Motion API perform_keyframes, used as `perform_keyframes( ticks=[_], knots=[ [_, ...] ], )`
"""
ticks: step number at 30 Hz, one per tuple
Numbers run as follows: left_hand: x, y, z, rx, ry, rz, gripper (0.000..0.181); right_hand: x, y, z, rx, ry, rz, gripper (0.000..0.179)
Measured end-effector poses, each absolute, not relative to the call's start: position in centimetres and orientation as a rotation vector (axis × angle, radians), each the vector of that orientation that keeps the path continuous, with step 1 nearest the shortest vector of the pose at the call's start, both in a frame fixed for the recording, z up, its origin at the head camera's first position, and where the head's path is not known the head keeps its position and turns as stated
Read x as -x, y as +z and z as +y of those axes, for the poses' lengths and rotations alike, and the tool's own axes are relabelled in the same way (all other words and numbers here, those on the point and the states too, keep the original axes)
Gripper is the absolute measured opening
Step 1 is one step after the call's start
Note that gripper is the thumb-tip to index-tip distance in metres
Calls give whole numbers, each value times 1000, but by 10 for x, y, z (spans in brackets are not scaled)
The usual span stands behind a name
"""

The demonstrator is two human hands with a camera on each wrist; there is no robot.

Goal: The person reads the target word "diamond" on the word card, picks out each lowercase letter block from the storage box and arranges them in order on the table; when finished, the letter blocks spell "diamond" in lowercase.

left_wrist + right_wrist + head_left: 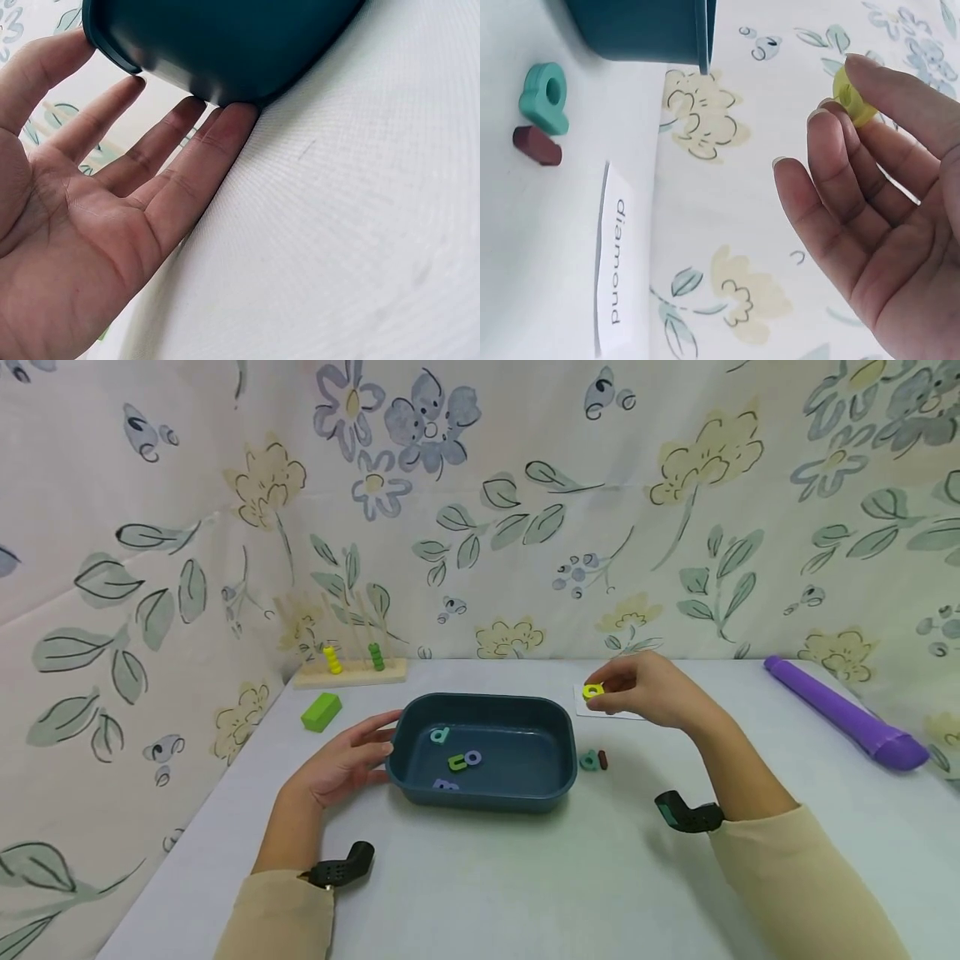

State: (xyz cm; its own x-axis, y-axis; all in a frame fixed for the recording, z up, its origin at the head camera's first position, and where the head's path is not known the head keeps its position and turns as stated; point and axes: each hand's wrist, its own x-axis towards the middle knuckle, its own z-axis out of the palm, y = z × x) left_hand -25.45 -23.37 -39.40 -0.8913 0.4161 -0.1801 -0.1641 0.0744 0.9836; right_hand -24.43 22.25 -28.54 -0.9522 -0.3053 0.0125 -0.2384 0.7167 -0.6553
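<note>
Yellow letter (587, 692) sits above the table (480, 893), near the card (616, 262) marked "diamond", pinched between the thumb and fingertips of the right hand (648, 689), which covers part of that card in the head view. The left hand (348, 764) has its fingers spread, tips against the left side of the tub (480, 803). Inside lie 4 letters: teal d (445, 735), green letter (455, 766), purple o (472, 765) and purple m (446, 785), the last partly hidden by the near wall. Just right of the tub, a teal letter (536, 96) and a dark red piece (538, 145) lie side by side. Behind the left hand are a green block (321, 712) and a rack (382, 677) with 2 bead stacks; a purple tube (843, 710) lies far right.
</note>
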Motion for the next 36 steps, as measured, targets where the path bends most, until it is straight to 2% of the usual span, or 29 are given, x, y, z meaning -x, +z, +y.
perform_keyframes(
  ticks=[21,36],
  knots=[
    [253,-393,-234,-283,1858,1945,67,227,-312,258,350,-1103,2829,38],
    [253,-393,-235,-265,1862,1931,67,230,-338,266,321,-1111,2728,37]
  ],
)
